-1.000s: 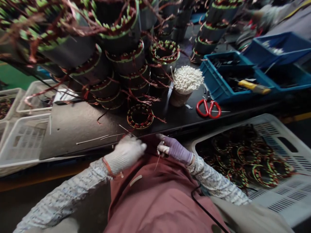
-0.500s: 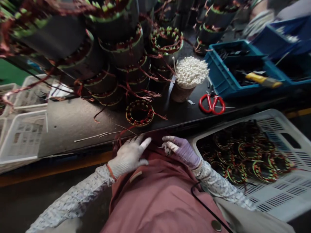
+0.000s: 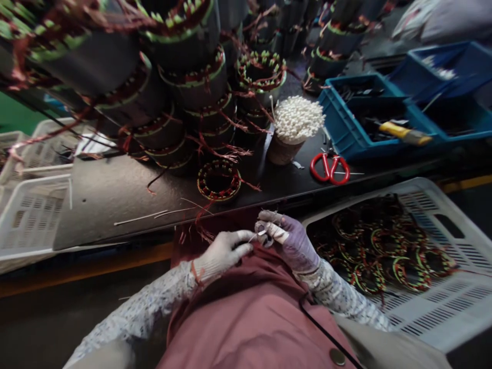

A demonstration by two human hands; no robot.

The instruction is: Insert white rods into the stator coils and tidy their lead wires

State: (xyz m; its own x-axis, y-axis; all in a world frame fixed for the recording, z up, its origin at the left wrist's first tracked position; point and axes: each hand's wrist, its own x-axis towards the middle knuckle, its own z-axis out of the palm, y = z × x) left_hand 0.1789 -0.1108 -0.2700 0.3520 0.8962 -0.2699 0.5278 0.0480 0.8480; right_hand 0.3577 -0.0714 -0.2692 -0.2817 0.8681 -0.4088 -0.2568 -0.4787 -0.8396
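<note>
My left hand, in a white knit glove, is closed in a pinch at the table's near edge, in front of the apron. A thin pale strand runs from its fingertips to my right hand; whether it is thread or a needle I cannot tell. The right hand, in a purple glove with whitish fingertips, is curled shut around the strand's other end. Just beyond the hands, a wound stator ring with red wire leads lies on the table, its opening facing up.
Stacked stators fill the back left. A cup of white cotton-tipped sticks, red-handled scissors and a blue bin with a yellow-handled cutter stand rightward. A white crate holds several wound rings. Pale sticks lie left.
My left hand has moved right and closed from spread fingers into a pinch on the strand at my right hand. The right hand has stayed nearly in place. The view has shifted slightly.
</note>
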